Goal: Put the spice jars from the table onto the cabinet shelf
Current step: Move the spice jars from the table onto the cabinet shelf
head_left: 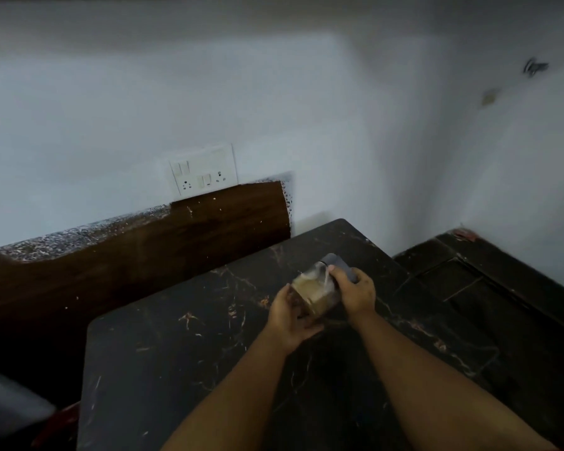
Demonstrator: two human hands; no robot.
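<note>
Now both hands' fingers clasp the tilted spice jar (316, 292), lid (339, 263) pointing up-right.

Table (183, 369): dark, marble-patterned top with pale veins, set near a wall corner. Whether the held jar (313, 292) touches it is unclear.

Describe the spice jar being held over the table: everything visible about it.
The spice jar is clear, glass or plastic, with a grey lid and a tan powder filling roughly its lower half. It is tilted, lid pointing up and away toward the wall, held above the dark marbled table. The left hand grips its base end; the right hand holds the lid end, fingers curled round it. Blur hides any label.
</note>
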